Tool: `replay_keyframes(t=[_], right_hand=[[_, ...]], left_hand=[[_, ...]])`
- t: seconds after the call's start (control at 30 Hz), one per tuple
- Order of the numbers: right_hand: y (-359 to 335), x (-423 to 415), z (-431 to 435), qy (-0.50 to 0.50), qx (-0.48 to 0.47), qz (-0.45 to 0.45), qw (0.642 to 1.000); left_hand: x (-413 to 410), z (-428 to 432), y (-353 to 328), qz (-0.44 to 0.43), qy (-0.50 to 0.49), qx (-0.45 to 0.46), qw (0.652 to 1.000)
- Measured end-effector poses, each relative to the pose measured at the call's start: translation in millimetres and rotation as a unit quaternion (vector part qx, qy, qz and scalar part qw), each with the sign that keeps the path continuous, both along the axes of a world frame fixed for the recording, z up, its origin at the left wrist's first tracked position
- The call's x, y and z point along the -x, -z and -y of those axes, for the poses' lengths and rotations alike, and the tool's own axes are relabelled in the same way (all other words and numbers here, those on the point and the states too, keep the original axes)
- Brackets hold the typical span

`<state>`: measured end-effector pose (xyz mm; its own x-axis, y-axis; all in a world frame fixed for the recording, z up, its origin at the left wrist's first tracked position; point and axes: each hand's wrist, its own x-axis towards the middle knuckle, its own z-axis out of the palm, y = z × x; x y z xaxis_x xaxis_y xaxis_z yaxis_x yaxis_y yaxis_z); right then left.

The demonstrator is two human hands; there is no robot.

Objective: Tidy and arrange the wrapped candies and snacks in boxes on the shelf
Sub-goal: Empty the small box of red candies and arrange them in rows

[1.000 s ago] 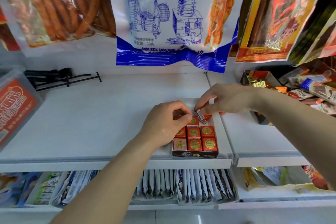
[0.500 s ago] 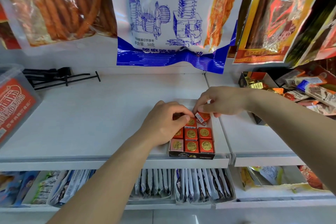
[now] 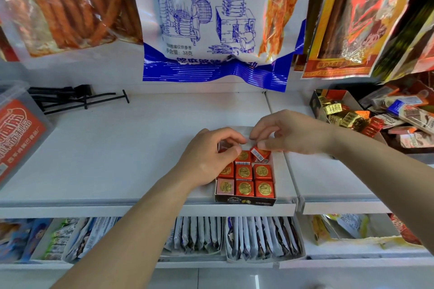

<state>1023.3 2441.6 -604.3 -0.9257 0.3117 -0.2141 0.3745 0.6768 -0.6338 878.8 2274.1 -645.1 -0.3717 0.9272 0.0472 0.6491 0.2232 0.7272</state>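
Our right hand (image 3: 291, 134) is pinching one red candy (image 3: 259, 154) btwn thumb and fingers. It's tilted, barcode side up, at the far right corner of the candy box (image 3: 244, 201). The box sits at the near edge of the white shelf (image 3: 141, 148), approx in the middle. The other candies (image 3: 244, 187) w/ gold seals lie flat in rows of three. Our left hand (image 3: 209, 159) is curled over the box's far left corner, thumb tip on a candy. We can't tell if it's actually gripping one, the fingers hide it. At far right there's a second box (image 3: 315, 103) w/ gold-wrapped sweets, and black hooks (image 3: 77, 98) lie far left.
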Motion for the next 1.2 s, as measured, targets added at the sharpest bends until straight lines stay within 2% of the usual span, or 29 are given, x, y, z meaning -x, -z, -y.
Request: replay_keyframes(t=[0.2,0.33,0.47,0.6,0.67,0.8,0.9,1.0,1.2], right_hand=[[9.2,-2.6,5.8,-0.013,0.013,-0.028,0.999],[7.1,-2.2,7.8,0.025,0.012,-0.075,0.997],[11.1,-4.8,10.4,0.029,-0.075,-0.051,0.995],[11.2,-5.9,14.1,0.024,-0.032,-0.041,0.998],[10.2,-5.7,17.3,0.025,-0.041,-0.04,0.998],[7.3,-4.8,19.6,0.05,-0.048,-0.079,0.995],[2.5,-5.7,15.9,0.026,-0.065,-0.049,0.996],[4.7,-9.5,12.9,-0.003,-0.022,-0.015,1.0],[11.0,-9.7,10.3,0.026,-0.008,-0.041,0.999]], left_hand=[[1.7,0.1,8.0,-0.018,-0.019,-0.004,1.0],[1.7,1.3,6.1,-0.007,-0.025,-0.017,1.0],[2.1,4.7,-1.4,0.04,-0.029,-0.031,0.998],[6.7,6.3,-4.0,0.01,-0.068,-0.054,0.996],[8.8,6.8,-3.7,-0.008,-0.079,-0.056,0.995],[9.7,7.3,-2.5,-0.016,-0.096,-0.051,0.994],[10.3,5.9,-1.9,-0.03,-0.098,-0.039,0.994],[12.8,5.3,-1.1,-0.052,-0.089,-0.017,0.995],[17.0,3.9,-4.0,-0.062,-0.072,0.027,0.995]])
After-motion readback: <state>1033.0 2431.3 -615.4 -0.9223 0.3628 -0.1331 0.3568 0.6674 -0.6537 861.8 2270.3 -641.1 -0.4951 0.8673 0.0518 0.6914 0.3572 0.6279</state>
